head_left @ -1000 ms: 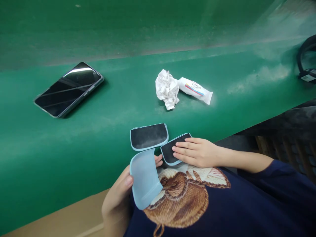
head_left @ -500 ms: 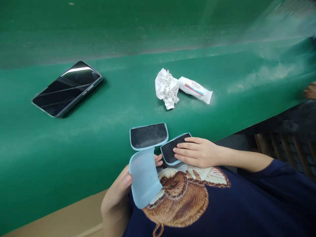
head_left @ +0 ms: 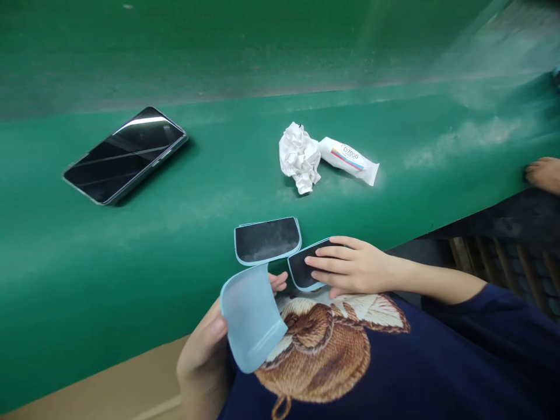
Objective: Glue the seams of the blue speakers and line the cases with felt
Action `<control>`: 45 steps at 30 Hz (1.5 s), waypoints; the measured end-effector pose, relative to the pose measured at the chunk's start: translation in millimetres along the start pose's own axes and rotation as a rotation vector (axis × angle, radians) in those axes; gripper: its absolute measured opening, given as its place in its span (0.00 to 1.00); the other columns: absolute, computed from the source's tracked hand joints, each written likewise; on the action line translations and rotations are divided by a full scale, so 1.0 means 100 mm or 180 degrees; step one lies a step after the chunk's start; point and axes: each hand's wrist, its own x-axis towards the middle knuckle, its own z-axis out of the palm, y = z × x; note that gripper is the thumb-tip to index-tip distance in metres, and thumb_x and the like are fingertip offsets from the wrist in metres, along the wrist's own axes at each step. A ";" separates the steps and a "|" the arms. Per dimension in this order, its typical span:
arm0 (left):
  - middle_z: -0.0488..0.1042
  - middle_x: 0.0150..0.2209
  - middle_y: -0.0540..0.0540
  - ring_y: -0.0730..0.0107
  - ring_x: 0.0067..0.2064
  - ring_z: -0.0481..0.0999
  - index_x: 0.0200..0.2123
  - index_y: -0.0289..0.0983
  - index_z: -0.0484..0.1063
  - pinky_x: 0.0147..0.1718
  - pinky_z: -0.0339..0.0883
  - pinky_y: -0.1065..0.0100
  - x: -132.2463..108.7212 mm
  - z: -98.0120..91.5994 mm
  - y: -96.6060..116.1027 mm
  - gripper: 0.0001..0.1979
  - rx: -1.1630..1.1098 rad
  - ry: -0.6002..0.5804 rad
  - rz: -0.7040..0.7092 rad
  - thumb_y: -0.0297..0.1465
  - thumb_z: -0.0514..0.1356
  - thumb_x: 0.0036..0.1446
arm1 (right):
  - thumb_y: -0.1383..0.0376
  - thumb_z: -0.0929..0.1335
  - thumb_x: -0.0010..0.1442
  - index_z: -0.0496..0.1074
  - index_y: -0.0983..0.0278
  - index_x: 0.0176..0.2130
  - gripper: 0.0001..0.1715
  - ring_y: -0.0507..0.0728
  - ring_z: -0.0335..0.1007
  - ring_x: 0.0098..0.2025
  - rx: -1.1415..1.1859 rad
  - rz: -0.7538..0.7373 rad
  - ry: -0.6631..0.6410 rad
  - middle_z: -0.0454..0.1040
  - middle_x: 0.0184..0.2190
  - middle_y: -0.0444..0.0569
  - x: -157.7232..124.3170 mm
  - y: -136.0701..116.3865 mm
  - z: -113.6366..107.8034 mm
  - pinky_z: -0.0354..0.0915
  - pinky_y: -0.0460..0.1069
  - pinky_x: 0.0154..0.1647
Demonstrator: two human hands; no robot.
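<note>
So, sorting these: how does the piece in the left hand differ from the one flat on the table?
The held piece is bent, the table piece flat. The held piece shows pale blue, the table piece a dark face. Both have blue rims.

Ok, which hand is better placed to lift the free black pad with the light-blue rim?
Likely the right: the right hand rests open on the neighbouring pad, beside the free black light-blue-rimmed pad on the green table; the left hand grips a curled light-blue sheet.
</note>
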 end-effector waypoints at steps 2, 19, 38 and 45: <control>0.74 0.56 0.36 0.35 0.61 0.66 0.54 0.32 0.74 0.61 0.61 0.46 -0.05 -0.02 -0.01 0.36 -0.0074 0.0233 0.0294 0.54 0.54 0.54 | 0.53 0.62 0.69 0.72 0.65 0.52 0.22 0.56 0.69 0.55 0.0253 0.0039 0.0125 0.73 0.57 0.48 0.05 0.06 -0.09 0.62 0.56 0.60; 0.81 0.41 0.34 0.40 0.45 0.80 0.42 0.32 0.80 0.45 0.76 0.49 0.04 -0.21 0.10 0.35 -0.0350 0.0701 0.0918 0.57 0.59 0.47 | 0.62 0.67 0.66 0.71 0.62 0.40 0.05 0.56 0.69 0.42 0.0853 0.2471 -0.1095 0.73 0.38 0.46 1.02 0.41 0.00 0.56 0.48 0.31; 0.81 0.44 0.35 0.45 0.46 0.80 0.46 0.34 0.80 0.46 0.76 0.56 0.05 -0.23 0.10 0.35 -0.0486 0.0386 0.0883 0.57 0.61 0.46 | 0.54 0.75 0.54 0.51 0.72 0.66 0.53 0.68 0.63 0.57 0.0648 0.1268 -0.0877 0.64 0.58 0.66 1.10 0.13 0.12 0.65 0.61 0.55; 0.81 0.43 0.35 0.42 0.47 0.80 0.45 0.34 0.80 0.47 0.76 0.53 0.03 -0.26 0.08 0.34 -0.0530 0.0349 0.0905 0.56 0.62 0.45 | 0.64 0.73 0.54 0.57 0.76 0.61 0.42 0.69 0.63 0.56 0.0646 0.1436 -0.0901 0.65 0.57 0.66 1.14 0.15 0.10 0.64 0.62 0.56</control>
